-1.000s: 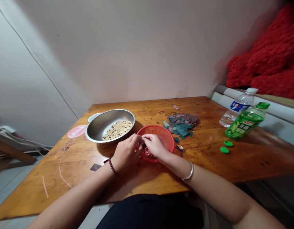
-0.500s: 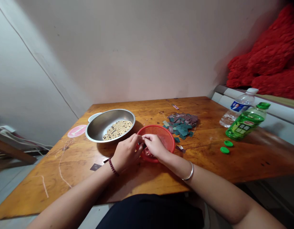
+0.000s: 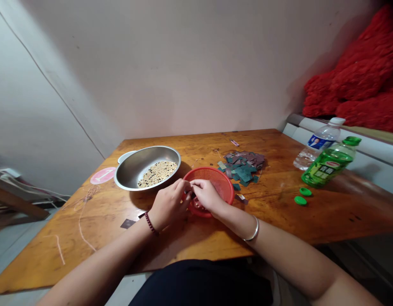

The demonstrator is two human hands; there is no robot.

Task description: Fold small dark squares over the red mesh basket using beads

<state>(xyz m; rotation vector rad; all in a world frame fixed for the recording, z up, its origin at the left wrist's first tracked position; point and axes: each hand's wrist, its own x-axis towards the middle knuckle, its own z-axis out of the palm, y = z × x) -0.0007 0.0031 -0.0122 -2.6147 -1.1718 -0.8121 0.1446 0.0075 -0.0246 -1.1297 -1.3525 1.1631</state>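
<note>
Over the left side of a red plastic basket [image 3: 226, 187], my left hand [image 3: 171, 200] and my right hand [image 3: 205, 194] meet fingertip to fingertip. The fingers of both are bent and pinched together on something small and dark, mostly hidden between them. A few small pale pieces show in the bottom of the basket below. To the left a steel bowl [image 3: 128, 170] stands tilted and holds many light and dark beads or beans [image 3: 158, 172]. Right of the basket lies a loose heap of dark green and brown cut patches [image 3: 246, 166].
A clear water bottle [image 3: 319, 144] and a green drink bottle [image 3: 332, 163] stand at the right, near two green caps [image 3: 300, 200]. A pink round disc [image 3: 102, 175], loose string [image 3: 81, 219] and a dark patch [image 3: 128, 223] lie on the left of the wooden table [image 3: 103, 272].
</note>
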